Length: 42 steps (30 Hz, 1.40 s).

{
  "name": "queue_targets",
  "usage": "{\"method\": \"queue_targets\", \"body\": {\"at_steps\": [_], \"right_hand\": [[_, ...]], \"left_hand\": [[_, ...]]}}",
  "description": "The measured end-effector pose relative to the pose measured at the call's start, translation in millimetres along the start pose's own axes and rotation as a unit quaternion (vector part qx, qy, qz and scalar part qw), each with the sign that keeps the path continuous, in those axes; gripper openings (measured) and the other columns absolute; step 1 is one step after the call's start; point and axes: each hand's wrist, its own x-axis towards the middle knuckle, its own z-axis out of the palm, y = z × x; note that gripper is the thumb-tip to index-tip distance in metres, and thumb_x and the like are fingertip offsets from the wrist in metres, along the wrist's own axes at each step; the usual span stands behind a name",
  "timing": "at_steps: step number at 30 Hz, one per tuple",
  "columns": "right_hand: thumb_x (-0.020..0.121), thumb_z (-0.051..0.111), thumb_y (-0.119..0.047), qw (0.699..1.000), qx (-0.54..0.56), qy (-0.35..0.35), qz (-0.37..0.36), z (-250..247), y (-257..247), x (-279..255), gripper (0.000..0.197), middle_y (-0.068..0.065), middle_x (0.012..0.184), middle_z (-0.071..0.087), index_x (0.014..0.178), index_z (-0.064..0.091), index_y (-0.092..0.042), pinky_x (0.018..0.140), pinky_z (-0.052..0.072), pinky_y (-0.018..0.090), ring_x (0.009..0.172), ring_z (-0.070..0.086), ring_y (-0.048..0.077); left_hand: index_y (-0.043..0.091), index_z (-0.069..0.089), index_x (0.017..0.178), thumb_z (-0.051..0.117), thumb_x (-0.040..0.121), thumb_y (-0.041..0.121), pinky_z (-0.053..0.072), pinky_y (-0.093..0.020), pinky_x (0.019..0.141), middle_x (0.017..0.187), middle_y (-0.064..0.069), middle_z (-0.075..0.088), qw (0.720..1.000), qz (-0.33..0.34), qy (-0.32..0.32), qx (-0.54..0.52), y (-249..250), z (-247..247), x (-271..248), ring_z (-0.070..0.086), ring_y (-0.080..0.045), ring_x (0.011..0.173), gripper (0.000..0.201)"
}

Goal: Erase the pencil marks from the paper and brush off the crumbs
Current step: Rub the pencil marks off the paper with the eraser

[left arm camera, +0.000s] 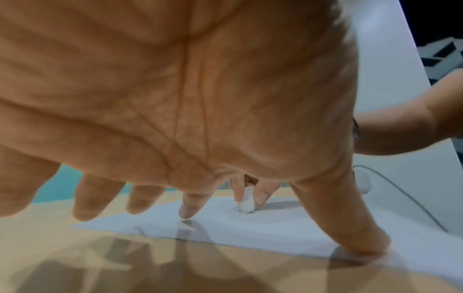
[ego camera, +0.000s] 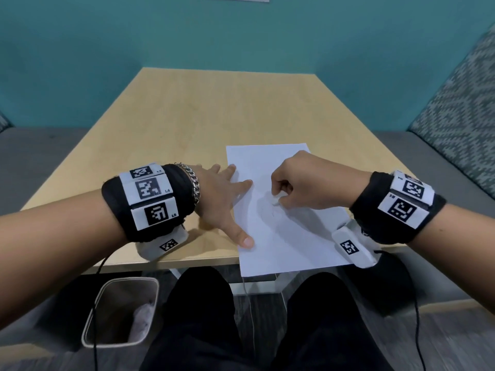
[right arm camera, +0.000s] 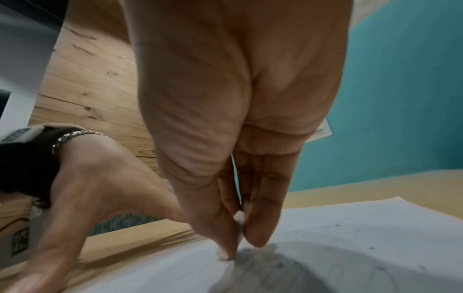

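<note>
paper: white sheet (ego camera: 284, 236) lying flat at the near right of the table (ego camera: 203, 116), its near edge past the table's rim
eraser: small white lump (left arm camera: 246, 206), its tip touching the paper near the middle
right hand: (ego camera: 302, 183) grip narrow, thumb and fingertips pinching the eraser from above
left hand: (ego camera: 222, 199) fingers spread straight, index and thumb pressing the paper's left edge
pencil marks: faint grey smudges beside the eraser, possibly crumbs, blurred
bin: (ego camera: 120, 311) on the floor, below the table's left

My left hand (ego camera: 225, 199) lay spread, fingertips pressing the paper's (ego camera: 284, 236) left edge on the worktop (ego camera: 187, 124). My right hand (ego camera: 302, 183) pinched a small white eraser (ego camera: 276, 200) against the sheet. Bin (ego camera: 120, 311) stood on the floor, left of my knees.
</note>
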Motion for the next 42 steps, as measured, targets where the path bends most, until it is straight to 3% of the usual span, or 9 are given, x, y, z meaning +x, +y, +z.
{"method": "queue_targets", "body": {"at_steps": [8,15,20,24,29,33,35,39,42], "right_hand": [[0.085,0.07,-0.023,0.998,0.045,-0.007,-0.049,5,-25,-4,0.021,-0.009,0.075,0.067,0.105,0.075,-0.023,0.07,0.054,0.026,0.073,0.06,0.002],[0.084,0.066,-0.022,1.0,0.001,0.01,-0.021,3,-20,8,0.02,-0.013,0.074,0.059,0.101,0.076,-0.022,0.076,0.059,0.04,0.077,0.061,0.014],[0.085,0.066,-0.019,0.995,0.021,-0.013,-0.092,6,-37,-3,0.02,-0.008,0.074,0.066,0.103,0.074,-0.024,0.066,0.048,0.018,0.071,0.057,0.008],[0.084,0.069,-0.021,0.999,0.009,0.016,-0.042,1,-24,9,0.022,-0.013,0.064,0.059,0.104,0.078,-0.019,0.072,0.056,0.029,0.065,0.054,-0.001],[0.084,0.069,-0.024,0.996,0.03,-0.012,-0.088,7,-38,1,0.022,-0.009,0.064,0.065,0.104,0.076,-0.023,0.065,0.05,0.017,0.062,0.057,-0.001],[0.083,0.068,-0.021,0.998,0.004,0.015,-0.053,1,-29,12,0.023,-0.014,0.062,0.056,0.104,0.078,-0.019,0.071,0.056,0.03,0.063,0.053,-0.003],[0.084,0.067,-0.021,0.998,0.0,0.031,-0.048,2,-28,14,0.023,-0.015,0.062,0.055,0.104,0.079,-0.019,0.071,0.055,0.03,0.063,0.051,-0.003],[0.083,0.066,-0.022,0.995,0.018,-0.017,-0.099,6,-40,5,0.023,-0.008,0.063,0.065,0.104,0.077,-0.022,0.069,0.052,0.022,0.06,0.054,-0.003],[0.083,0.067,-0.02,0.998,0.001,0.009,-0.068,2,-30,11,0.025,-0.011,0.062,0.059,0.105,0.078,-0.02,0.073,0.056,0.031,0.061,0.052,-0.003]], "left_hand": [[0.046,-0.028,0.158,0.05,0.043,0.111,0.017,-0.07,0.123,0.173,0.008,-0.024,1.0,-0.002,-0.004,-0.002,-2,4,8,0.005,-0.034,0.163,0.153],[0.044,-0.031,0.157,0.049,0.045,0.111,0.016,-0.071,0.122,0.172,0.009,-0.026,1.0,-0.004,-0.001,-0.002,-3,6,9,0.004,-0.033,0.163,0.153],[0.05,-0.024,0.158,0.05,0.04,0.111,0.013,-0.073,0.121,0.173,0.008,-0.025,1.0,0.004,0.004,-0.018,-4,8,9,0.004,-0.035,0.162,0.152],[0.046,-0.031,0.156,0.049,0.041,0.111,0.013,-0.072,0.122,0.172,0.008,-0.027,1.0,0.0,0.002,-0.014,-4,7,10,0.002,-0.034,0.162,0.154],[0.05,-0.023,0.159,0.052,0.042,0.11,0.012,-0.073,0.122,0.173,0.007,-0.024,1.0,0.006,0.007,-0.021,-4,8,9,0.003,-0.036,0.162,0.152],[0.047,-0.028,0.158,0.051,0.044,0.11,0.011,-0.072,0.123,0.172,0.008,-0.026,1.0,0.002,0.003,-0.018,-4,7,9,0.001,-0.035,0.162,0.153],[0.046,-0.028,0.158,0.051,0.045,0.11,0.01,-0.072,0.123,0.172,0.008,-0.026,1.0,-0.001,0.005,-0.016,-3,7,8,0.0,-0.035,0.162,0.152],[0.05,-0.021,0.16,0.054,0.046,0.108,0.01,-0.073,0.121,0.173,0.007,-0.023,1.0,0.004,0.009,-0.023,-3,7,8,0.002,-0.037,0.162,0.148],[0.047,-0.028,0.158,0.05,0.043,0.11,0.011,-0.072,0.122,0.173,0.007,-0.025,1.0,0.001,0.004,-0.018,-3,7,8,0.001,-0.036,0.162,0.152]]}}
